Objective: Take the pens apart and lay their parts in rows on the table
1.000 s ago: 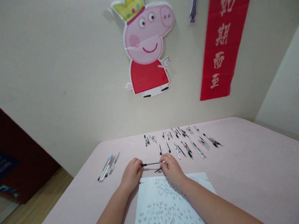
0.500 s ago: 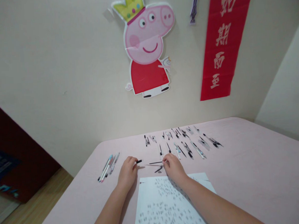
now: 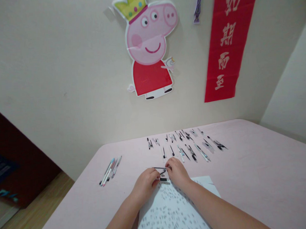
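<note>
My left hand (image 3: 147,181) is closed at the upper edge of the written sheet of paper (image 3: 169,208). At its fingertips is a short black-ended pen part (image 3: 163,179); the rest of that piece is covered by the fingers. Close by on the right, my right hand (image 3: 176,171) pinches one end of a thin dark stick that looks like a pen refill (image 3: 159,168). Between the two hands a small dark pen piece (image 3: 163,172) lies on the table, partly hidden by my left fingers.
Disassembled pens (image 3: 192,153) lie in two rows toward the wall on the pink tabletop (image 3: 259,177). Several pens (image 3: 110,172) are bunched at the left. A pig cutout (image 3: 150,50) and a red banner (image 3: 228,47) hang on the wall.
My left hand has moved right and nearer to me with the black-ended pen part, bringing it over the paper's upper edge. My right hand has stayed almost in place.
</note>
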Action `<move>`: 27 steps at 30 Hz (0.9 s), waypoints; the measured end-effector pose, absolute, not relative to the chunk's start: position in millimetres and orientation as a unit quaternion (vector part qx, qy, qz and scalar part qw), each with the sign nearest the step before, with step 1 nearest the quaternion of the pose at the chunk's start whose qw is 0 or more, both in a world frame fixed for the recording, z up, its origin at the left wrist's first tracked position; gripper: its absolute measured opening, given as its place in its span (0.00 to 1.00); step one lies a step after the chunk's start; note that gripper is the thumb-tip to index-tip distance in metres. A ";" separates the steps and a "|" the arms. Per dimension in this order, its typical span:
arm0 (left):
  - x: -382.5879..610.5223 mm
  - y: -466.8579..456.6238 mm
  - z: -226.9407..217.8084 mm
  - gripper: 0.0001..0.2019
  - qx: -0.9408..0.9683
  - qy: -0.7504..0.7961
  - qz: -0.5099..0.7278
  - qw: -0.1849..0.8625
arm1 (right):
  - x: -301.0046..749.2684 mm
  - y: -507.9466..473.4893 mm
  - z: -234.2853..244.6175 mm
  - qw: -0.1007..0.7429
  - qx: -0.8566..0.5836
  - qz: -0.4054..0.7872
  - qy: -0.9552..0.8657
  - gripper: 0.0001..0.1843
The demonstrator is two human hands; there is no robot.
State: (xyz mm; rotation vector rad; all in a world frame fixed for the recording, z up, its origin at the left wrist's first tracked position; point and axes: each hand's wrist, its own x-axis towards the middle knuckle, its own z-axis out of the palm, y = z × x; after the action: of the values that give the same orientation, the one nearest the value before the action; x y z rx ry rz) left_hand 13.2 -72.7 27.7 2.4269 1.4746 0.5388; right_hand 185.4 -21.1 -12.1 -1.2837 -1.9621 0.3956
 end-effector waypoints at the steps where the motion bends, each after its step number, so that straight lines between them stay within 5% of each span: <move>1: 13.1 -72.5 26.9 0.11 0.834 0.505 0.182 0.124 | 185.3 -21.1 -12.4 0.379 -0.499 0.154 -0.764 0.12; 12: 11.6 -72.0 26.0 0.06 0.818 0.513 0.230 0.120 | 186.2 -18.6 -11.0 0.487 -0.467 0.197 -0.711 0.12; 22: 5.0 -62.7 15.7 0.21 0.804 0.510 0.268 0.144 | 185.4 -19.3 -8.2 0.544 -0.439 0.219 -0.681 0.10; 27: 13.6 -53.2 15.8 0.18 0.828 0.492 0.213 0.168 | 185.5 -20.4 -6.7 0.549 -0.438 0.230 -0.674 0.10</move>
State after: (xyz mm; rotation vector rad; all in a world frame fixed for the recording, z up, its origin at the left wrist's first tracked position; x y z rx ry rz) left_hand 13.6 -53.2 15.8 2.3546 1.3984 0.6060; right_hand 185.5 -20.4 -6.7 -1.0375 -1.5956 0.5436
